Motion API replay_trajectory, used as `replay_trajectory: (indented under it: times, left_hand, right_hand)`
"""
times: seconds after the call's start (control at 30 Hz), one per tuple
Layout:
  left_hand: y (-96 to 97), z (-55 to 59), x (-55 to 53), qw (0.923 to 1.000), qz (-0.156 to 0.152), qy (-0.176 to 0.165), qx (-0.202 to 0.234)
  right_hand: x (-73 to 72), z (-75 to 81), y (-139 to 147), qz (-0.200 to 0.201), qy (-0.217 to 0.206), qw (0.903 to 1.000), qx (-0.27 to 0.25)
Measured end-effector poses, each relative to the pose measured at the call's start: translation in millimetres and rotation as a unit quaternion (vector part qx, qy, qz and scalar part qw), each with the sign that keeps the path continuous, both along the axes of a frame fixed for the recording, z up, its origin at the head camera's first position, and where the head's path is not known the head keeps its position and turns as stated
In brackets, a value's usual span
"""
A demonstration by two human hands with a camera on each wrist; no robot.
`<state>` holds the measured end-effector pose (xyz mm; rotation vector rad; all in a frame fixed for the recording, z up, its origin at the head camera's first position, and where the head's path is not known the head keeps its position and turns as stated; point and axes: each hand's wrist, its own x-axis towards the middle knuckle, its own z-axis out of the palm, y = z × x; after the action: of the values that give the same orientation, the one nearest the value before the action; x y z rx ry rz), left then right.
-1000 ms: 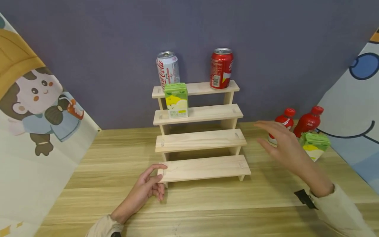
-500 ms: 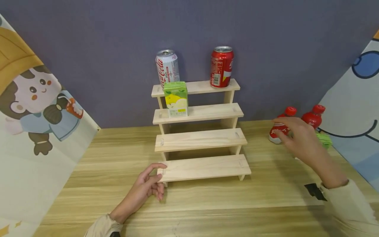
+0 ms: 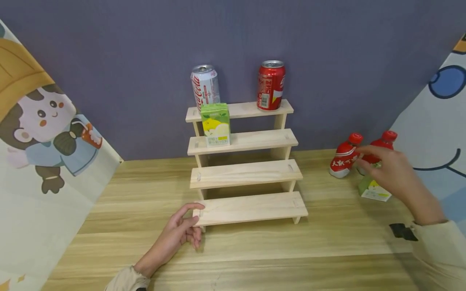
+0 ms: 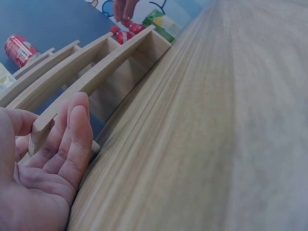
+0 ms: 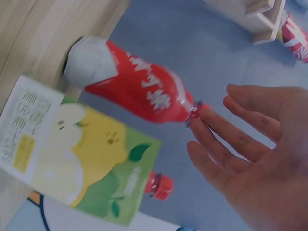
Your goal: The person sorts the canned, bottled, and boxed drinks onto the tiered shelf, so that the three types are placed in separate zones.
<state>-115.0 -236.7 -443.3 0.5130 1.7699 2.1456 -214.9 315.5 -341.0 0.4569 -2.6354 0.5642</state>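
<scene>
My left hand (image 3: 176, 234) grips the left end of the lowest tread of a stepped wooden display rack (image 3: 251, 208), thumb on top and fingers curled beneath. In the head view my right hand (image 3: 398, 178) hovers at the right, above a green pear juice box (image 3: 375, 192), which it partly covers. Its fingers are spread and hold nothing in the right wrist view. A red bottle (image 3: 343, 158) with a red cap stands just left of those fingertips. Behind the hand is a second red bottle (image 3: 388, 137), mostly hidden by the juice box in the right wrist view.
On the rack's top tread stand a white Coca-Cola can (image 3: 205, 87) and a red can (image 3: 271, 85). Another green juice box (image 3: 216, 124) stands on the tread below, at the left. A dark wall (image 3: 145, 81) rises behind, with cartoon panels on both sides.
My right hand has moved rightward from beside the rack, past the left red bottle, to over the juice box. My left hand keeps its hold on the rack.
</scene>
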Motion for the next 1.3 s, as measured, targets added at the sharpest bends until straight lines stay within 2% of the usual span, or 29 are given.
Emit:
replay_trajectory:
  times: [0.23,0.5,0.67,0.9,0.97,1.07,1.17,1.3]
  left_hand:
    - [1.4,0.7,0.9,1.0,-0.002,-0.003,-0.008]
    - [2.2,-0.4,-0.1,1.0,-0.005,-0.007,-0.001]
    - [1.5,-1.1,0.2,0.9999,-0.005,-0.009,-0.004]
    - [0.0,-0.9,0.6,0.9999,-0.007,-0.008,0.0]
    - [-0.4,-1.0,0.7,1.0,-0.008,-0.004,-0.001]
    - [-0.7,-1.5,0.5,0.9999,-0.008,-0.004,-0.005]
    - [-0.6,-2.1,0.3,0.9999,-0.004,-0.008,-0.011]
    - [-0.7,-2.5,0.6,0.9998,0.0,-0.015,-0.013]
  right_hand:
    - [-3.7,-5.0,23.3,-0.013,-0.022,0.9997,-0.007]
    - [-7.9,-14.8,54.9,-0.047,-0.114,0.992,-0.026]
    - [-9.5,-23.8,77.7,-0.048,-0.191,0.9788,-0.054]
    - [-11.0,-37.7,103.2,-0.004,-0.298,0.9469,-0.121]
    - [-11.9,-42.4,108.5,0.001,-0.306,0.9435,-0.126]
    - [-12.8,-47.1,114.8,0.0,-0.3,0.9445,-0.134]
    - [-12.8,-48.8,117.9,-0.004,-0.288,0.9484,-0.133]
    - [-13.5,-47.1,115.0,-0.01,-0.294,0.9463,-0.133]
